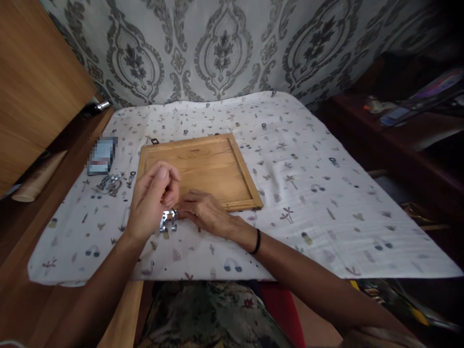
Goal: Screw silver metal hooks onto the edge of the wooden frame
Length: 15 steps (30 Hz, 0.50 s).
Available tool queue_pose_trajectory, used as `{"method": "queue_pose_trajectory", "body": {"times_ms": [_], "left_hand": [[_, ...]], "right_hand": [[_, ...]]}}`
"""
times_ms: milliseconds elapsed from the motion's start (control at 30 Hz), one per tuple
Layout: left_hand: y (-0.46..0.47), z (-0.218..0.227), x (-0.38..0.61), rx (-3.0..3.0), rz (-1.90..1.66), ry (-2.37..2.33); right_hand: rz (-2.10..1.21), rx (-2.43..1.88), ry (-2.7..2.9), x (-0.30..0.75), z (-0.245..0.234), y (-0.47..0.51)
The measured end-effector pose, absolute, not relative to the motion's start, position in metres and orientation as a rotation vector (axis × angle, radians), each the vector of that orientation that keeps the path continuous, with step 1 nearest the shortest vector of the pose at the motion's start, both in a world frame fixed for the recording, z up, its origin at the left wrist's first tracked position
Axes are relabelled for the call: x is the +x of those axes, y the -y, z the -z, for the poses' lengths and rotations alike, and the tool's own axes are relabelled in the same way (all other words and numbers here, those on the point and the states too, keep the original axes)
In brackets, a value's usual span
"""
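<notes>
A framed wooden panel lies flat on the patterned cloth. At its near left edge is a silver metal hinge. My left hand is closed in a fist just above the hinge, thumb uppermost. A bit of yellow and black shows between its fingers, apparently a tool handle, mostly hidden by the hand. My right hand rests along the panel's near edge, its fingertips bunched together against the hinge. The fingers partly cover where hinge and wood meet.
White printed cloth covers the table. To the left lie a blurred-out phone-like object and a pile of shiny metal fittings. A wooden cabinet stands at the left, and a dark red shelf at the right. Patterned wall covering rises behind.
</notes>
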<state>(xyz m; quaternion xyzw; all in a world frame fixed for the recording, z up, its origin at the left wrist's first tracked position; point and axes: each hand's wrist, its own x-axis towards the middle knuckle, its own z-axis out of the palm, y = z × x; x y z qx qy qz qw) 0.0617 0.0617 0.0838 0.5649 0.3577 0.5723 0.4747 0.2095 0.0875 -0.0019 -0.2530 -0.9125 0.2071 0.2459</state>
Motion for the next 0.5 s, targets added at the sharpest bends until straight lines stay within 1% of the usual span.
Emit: {"method": "queue_pose_trajectory", "body": {"times_ms": [100,233,300,433,500], "left_hand": [[-0.057,-0.084,0.067,1.348,-1.569,-1.038],[-0.054,-0.082,0.078,1.254,-1.684,-1.023],[-0.056,-0.082,0.08,1.269,-1.659,-0.978],[-0.064,-0.085,0.072,1.343,-1.416,-0.815],[-0.065,-0.086,0.068,1.334,-1.369,-0.799]], "right_hand": [[-0.515,-0.692,2.495,0.209,0.003,-0.088],[-0.506,-0.693,2.474,0.208,0.006,-0.089],[-0.519,-0.69,2.457,0.208,0.006,-0.088],[-0.553,-0.673,2.462,0.209,0.006,-0.088],[-0.546,-0.673,2.465,0.209,0.006,-0.088]]}}
